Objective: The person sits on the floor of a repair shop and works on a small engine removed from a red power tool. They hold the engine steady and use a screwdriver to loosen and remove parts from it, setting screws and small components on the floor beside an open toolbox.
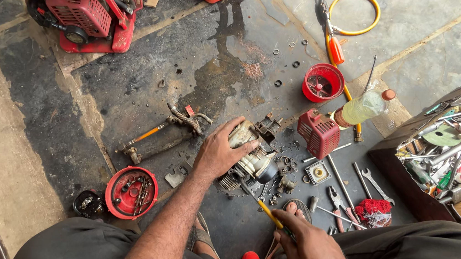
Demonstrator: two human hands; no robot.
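Note:
My left hand (218, 152) rests on top of a small grey engine block (251, 158) that lies on the oily floor, pressing it down. My right hand (311, 252) grips a yellow-handled screwdriver (264, 209) whose tip points into the lower side of the engine. Small nuts, washers and metal parts (285, 173) lie scattered just right of the engine. My knees frame the bottom of the view, and a sandalled toe (291, 208) shows beside the screwdriver.
A red engine cover (319, 133), a red round cup (323, 82), a bottle of pale liquid (363, 108), wrenches and pliers (370, 183) lie to the right. A wooden toolbox (444, 159) stands far right. A red dish of screws (131, 192) sits left; a red machine (90, 20) top left.

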